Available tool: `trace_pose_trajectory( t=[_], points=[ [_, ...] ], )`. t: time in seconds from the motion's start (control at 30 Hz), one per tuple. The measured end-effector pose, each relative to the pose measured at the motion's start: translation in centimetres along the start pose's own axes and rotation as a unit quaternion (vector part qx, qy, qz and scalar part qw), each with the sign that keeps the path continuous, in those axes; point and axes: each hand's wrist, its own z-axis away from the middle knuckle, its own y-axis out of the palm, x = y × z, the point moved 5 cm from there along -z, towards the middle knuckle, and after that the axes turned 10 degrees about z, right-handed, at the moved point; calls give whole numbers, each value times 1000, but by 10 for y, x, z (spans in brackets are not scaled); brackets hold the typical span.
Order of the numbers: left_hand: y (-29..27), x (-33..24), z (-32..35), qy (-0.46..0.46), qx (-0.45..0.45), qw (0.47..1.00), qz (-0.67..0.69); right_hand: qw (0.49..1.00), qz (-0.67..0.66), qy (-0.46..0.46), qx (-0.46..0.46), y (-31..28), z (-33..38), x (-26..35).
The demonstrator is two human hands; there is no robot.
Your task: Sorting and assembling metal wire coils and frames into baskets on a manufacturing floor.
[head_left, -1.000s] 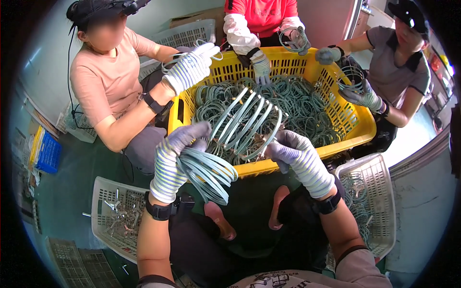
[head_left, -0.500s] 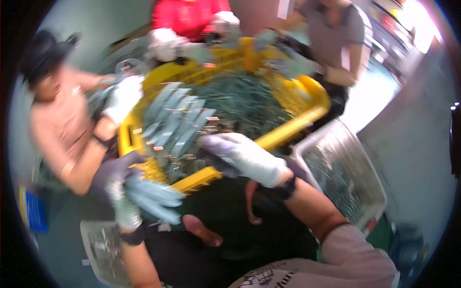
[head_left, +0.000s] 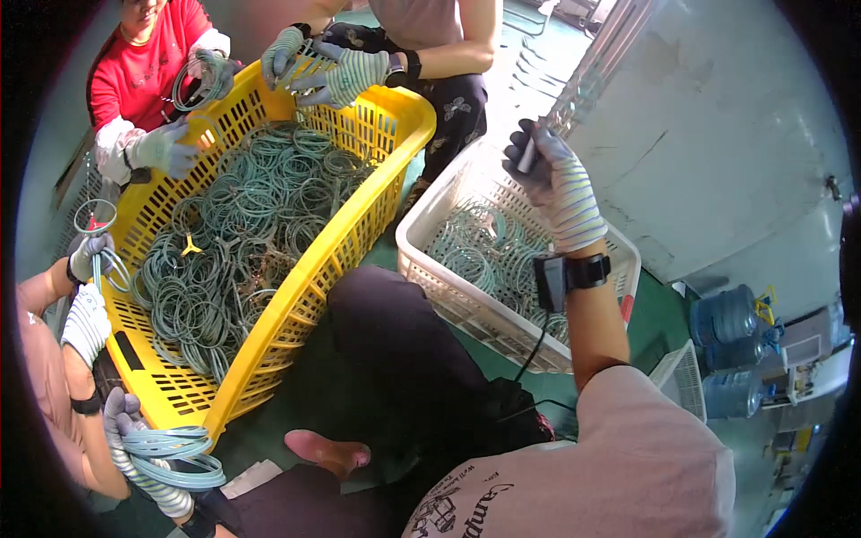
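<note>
At the lower left of the frame, my left hand (head_left: 130, 444) is closed around a bundle of pale blue rings (head_left: 177, 455), just beside the near corner of the yellow basket (head_left: 300, 282). My right hand (head_left: 558, 184) is raised right of the upper centre, over the white basket (head_left: 448, 289), its fingers curled around a short pale piece (head_left: 527, 155) whose kind I cannot tell. More blue-green rings (head_left: 278, 193) fill the yellow basket, a small yellow three-armed piece (head_left: 191, 245) lying on them, and loose rings (head_left: 471, 247) lie in the white one.
</note>
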Motion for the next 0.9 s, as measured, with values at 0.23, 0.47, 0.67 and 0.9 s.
trace_pose_trajectory(
  t=[0.23,0.47,0.67,0.9],
  points=[
    [14,9,4,15,43,999,1,954,261,147,25,-134,-4,-90],
    [10,16,-4,-66,19,994,-86,872,363,321,68,-122,-4,-176],
    [-5,27,-5,-90,20,988,-122,909,229,347,14,-93,-4,-216],
    [0,13,0,-51,-5,979,-195,870,153,451,123,-81,0,-257]
  ],
)
